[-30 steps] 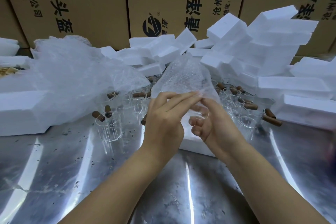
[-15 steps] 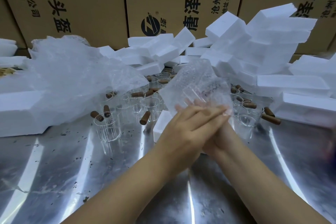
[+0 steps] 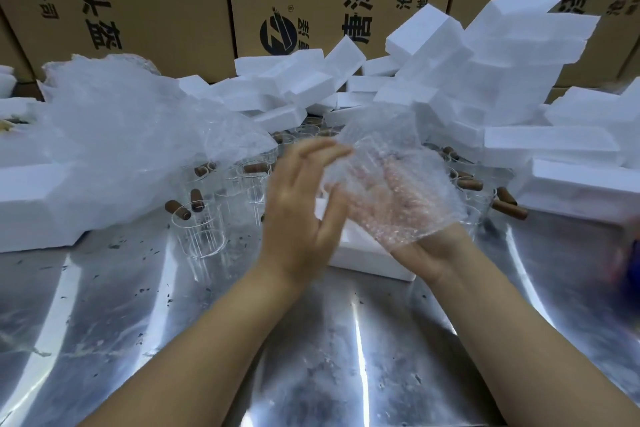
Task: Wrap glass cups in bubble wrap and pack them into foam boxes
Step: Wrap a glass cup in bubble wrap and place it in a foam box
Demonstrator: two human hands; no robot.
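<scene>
Now, left of centre, bare glass cups stand on the metal table. The left hand hovers flat, fingers straight, just beside the bubble wrap. The wrap lies over the upturned right hand, whose fingers are spread beneath it. Any cup inside is too blurred to confirm. Roll snugly, tuck both ends, then seat it in the foam box below.

Bubble wrap veils the right hand; its contents, perhaps glass, are unclear.
</scene>
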